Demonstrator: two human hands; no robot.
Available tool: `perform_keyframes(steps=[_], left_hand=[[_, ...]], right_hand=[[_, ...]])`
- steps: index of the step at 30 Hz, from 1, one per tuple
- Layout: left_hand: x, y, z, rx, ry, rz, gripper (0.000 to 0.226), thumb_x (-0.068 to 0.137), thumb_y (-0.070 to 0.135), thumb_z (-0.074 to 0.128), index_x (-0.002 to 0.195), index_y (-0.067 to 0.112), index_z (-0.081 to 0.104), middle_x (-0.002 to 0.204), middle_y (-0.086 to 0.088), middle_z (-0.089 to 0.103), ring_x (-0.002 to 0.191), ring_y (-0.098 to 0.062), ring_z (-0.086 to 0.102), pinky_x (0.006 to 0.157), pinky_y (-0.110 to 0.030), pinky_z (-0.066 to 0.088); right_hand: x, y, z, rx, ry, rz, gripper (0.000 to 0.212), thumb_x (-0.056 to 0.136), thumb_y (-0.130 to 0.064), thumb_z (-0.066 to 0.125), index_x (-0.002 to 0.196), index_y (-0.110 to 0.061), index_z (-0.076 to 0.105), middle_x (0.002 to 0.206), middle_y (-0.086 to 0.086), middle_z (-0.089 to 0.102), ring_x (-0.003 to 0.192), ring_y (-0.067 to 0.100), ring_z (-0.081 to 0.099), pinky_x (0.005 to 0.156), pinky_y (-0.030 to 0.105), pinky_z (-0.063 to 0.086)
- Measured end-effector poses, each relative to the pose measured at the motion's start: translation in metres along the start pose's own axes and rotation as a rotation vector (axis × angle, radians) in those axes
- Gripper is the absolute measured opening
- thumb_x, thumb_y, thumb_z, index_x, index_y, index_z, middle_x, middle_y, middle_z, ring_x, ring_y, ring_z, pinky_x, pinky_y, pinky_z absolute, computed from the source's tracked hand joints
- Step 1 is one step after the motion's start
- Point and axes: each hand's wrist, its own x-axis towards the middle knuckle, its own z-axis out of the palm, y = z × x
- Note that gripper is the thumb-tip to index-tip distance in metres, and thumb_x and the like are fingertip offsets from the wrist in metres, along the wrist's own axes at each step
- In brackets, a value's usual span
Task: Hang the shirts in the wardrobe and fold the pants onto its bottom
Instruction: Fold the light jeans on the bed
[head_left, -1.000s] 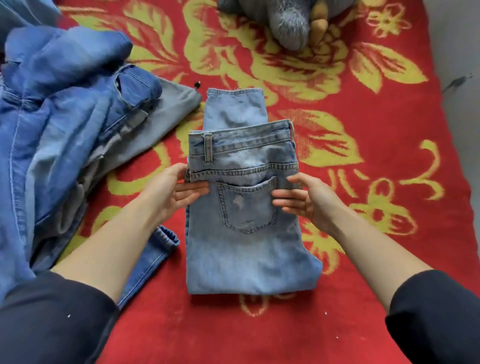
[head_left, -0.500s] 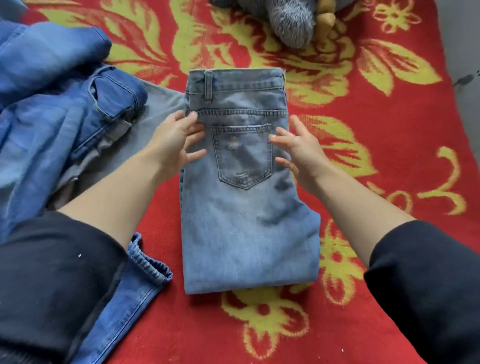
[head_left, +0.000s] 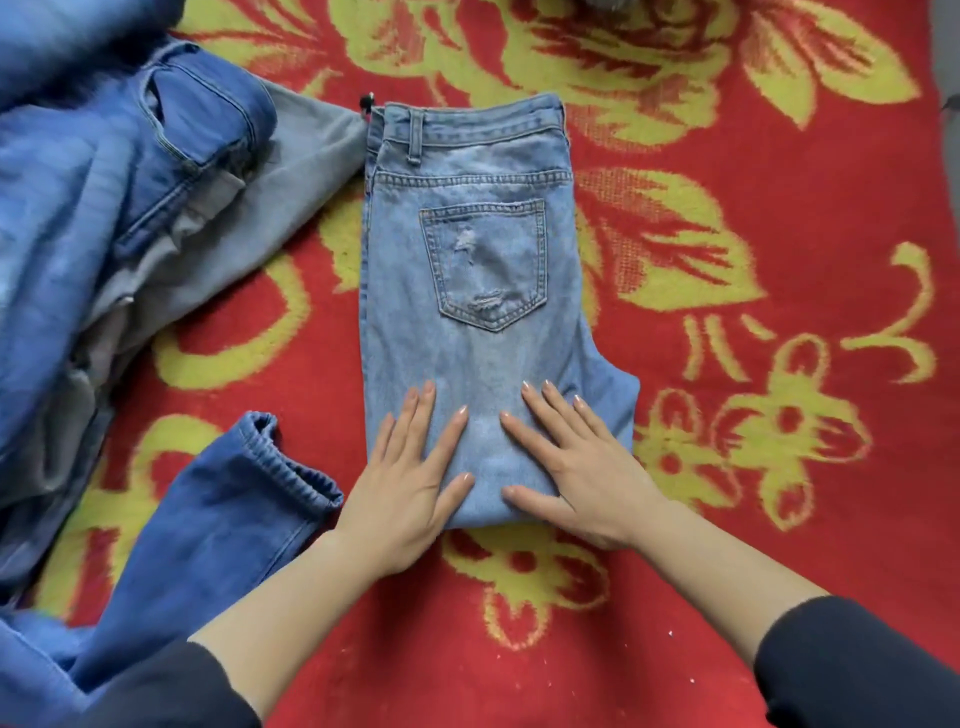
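Folded jeans (head_left: 467, 291): pale, faded denim, a neat rectangle lying flat at the centre of a red blanket (head_left: 779, 519) with a woolly yellow flower pattern; waistband at the far end, stitched back pocket (head_left: 485, 262) uppermost, frayed at two spots. Left hand (head_left: 410, 488) and right hand (head_left: 582, 467): both flat, fingers spread, palms down side by side on the near folded edge, gripping nothing. To the left, a rumpled pile of darker blue denim (head_left: 104, 208) over grey cloth (head_left: 306, 150), one ribbed cuff (head_left: 280, 457) just beside the left wrist.

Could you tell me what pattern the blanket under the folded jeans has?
Red blanket with yellow flowers, head view.
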Motion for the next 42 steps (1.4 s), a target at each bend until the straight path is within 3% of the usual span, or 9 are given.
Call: perform_keyframes(steps=[8, 13, 17, 19, 21, 24, 30, 35, 42], left_hand=[[-0.017, -0.009, -0.014, 0.216, -0.07, 0.188, 0.08, 0.075, 0.037, 0.073, 0.142, 0.009, 0.041, 0.148, -0.026, 0.031, 0.136, -0.04, 0.033, 0.105, -0.052, 0.036], [-0.018, -0.001, -0.026, 0.062, -0.186, 0.082, 0.059, 0.1, 0.034, 0.037, 0.152, 0.025, 0.01, 0.16, -0.007, -0.006, 0.147, -0.02, -0.004, 0.117, -0.034, -0.002], [-0.018, 0.013, -0.061, -0.113, -0.425, -0.016, 0.046, 0.101, 0.036, 0.035, 0.145, 0.022, 0.035, 0.156, -0.005, 0.025, 0.144, -0.016, 0.021, 0.117, -0.036, 0.006], [-0.029, 0.024, -0.073, -0.254, -0.534, -0.086, 0.029, 0.099, 0.037, 0.04, 0.108, 0.022, 0.063, 0.117, -0.004, 0.064, 0.112, -0.021, 0.055, 0.102, -0.031, 0.034], [-0.043, 0.036, -0.08, -0.378, -0.652, -0.135, 0.037, 0.096, 0.038, 0.045, 0.065, 0.018, 0.051, 0.065, 0.001, 0.053, 0.065, -0.018, 0.051, 0.063, -0.024, 0.041], [-0.068, 0.051, -0.078, -0.478, -0.84, -0.194, 0.034, 0.095, 0.036, 0.051, 0.064, 0.021, 0.049, 0.06, 0.006, 0.046, 0.051, -0.009, 0.043, 0.046, -0.018, 0.035], [-0.093, 0.07, -0.062, -0.936, -1.165, -0.322, 0.016, 0.094, 0.021, 0.056, 0.089, 0.011, 0.068, 0.079, 0.009, 0.072, 0.072, 0.0, 0.067, 0.067, -0.013, 0.049], [-0.072, 0.054, -0.073, -0.969, -0.967, -0.315, 0.016, 0.089, 0.021, 0.062, 0.084, 0.009, 0.072, 0.081, 0.0, 0.073, 0.072, -0.007, 0.067, 0.07, -0.019, 0.051], [-0.022, 0.018, -0.1, -0.915, -0.466, -0.324, 0.02, 0.078, 0.033, 0.075, 0.087, 0.016, 0.077, 0.088, 0.001, 0.075, 0.083, -0.01, 0.071, 0.069, -0.02, 0.054]], right_hand=[[-0.033, 0.007, 0.01, -0.088, -0.043, -0.054, 0.084, 0.085, -0.031, 0.056, 0.152, -0.027, 0.006, 0.16, -0.002, 0.003, 0.148, 0.02, 0.0, 0.118, 0.034, -0.005], [-0.029, -0.004, -0.015, 0.332, -0.063, 0.127, 0.054, 0.095, -0.014, 0.046, 0.147, -0.025, 0.036, 0.155, -0.003, 0.03, 0.144, 0.012, 0.022, 0.116, 0.025, 0.008], [-0.03, -0.005, -0.055, 0.407, -0.175, 0.194, 0.014, 0.093, -0.019, 0.049, 0.096, -0.02, 0.063, 0.095, 0.003, 0.068, 0.092, 0.02, 0.06, 0.078, 0.031, 0.043], [-0.035, -0.008, -0.066, 0.423, -0.267, 0.207, 0.016, 0.089, -0.019, 0.051, 0.076, -0.011, 0.058, 0.071, 0.006, 0.06, 0.07, 0.019, 0.054, 0.063, 0.033, 0.042], [-0.047, -0.013, -0.069, 0.485, -0.398, 0.249, 0.021, 0.087, -0.022, 0.056, 0.067, -0.013, 0.054, 0.062, 0.001, 0.052, 0.064, 0.017, 0.049, 0.059, 0.031, 0.038], [-0.075, -0.023, -0.056, 0.551, -0.588, 0.334, 0.014, 0.082, -0.027, 0.066, 0.078, -0.014, 0.065, 0.073, 0.0, 0.059, 0.072, 0.016, 0.055, 0.067, 0.03, 0.046], [-0.113, -0.024, -0.036, 0.851, -0.909, 0.571, 0.052, 0.059, -0.021, 0.075, 0.106, -0.001, 0.066, 0.107, 0.025, 0.066, 0.092, 0.032, 0.058, 0.081, 0.042, 0.043], [-0.098, -0.012, -0.054, 0.908, -0.669, 0.537, 0.021, 0.067, -0.014, 0.077, 0.085, -0.007, 0.07, 0.096, 0.022, 0.07, 0.085, 0.029, 0.06, 0.075, 0.038, 0.04], [-0.054, 0.015, -0.088, 0.925, -0.212, 0.43, 0.024, 0.078, -0.018, 0.076, 0.084, 0.004, 0.07, 0.074, 0.002, 0.065, 0.068, 0.01, 0.057, 0.063, 0.025, 0.042]])
